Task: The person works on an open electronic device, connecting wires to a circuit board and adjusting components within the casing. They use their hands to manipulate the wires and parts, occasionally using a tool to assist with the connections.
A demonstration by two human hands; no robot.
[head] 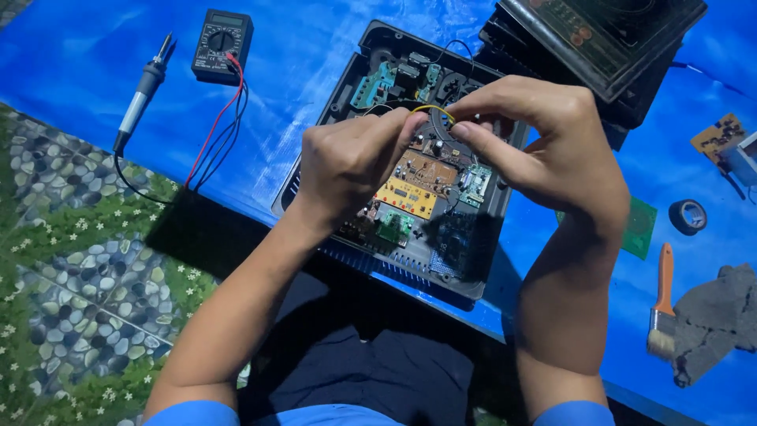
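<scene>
An opened black appliance base [359, 63] lies on a blue sheet, with several circuit boards [410, 193] inside it. Above the boards, my left hand [351, 162] and my right hand [544, 138] meet fingertip to fingertip. Both pinch a short yellow wire [432, 110] that arcs between them. My forearms reach in from the bottom of the view over my dark lap.
A black multimeter [221, 43] with red and black leads and a soldering iron [143, 87] lie at the far left. The appliance's black top cover [607, 39] rests at the far right. A paintbrush [663, 304], tape roll [687, 216], grey rag [721, 319] and loose boards [716, 136] sit right.
</scene>
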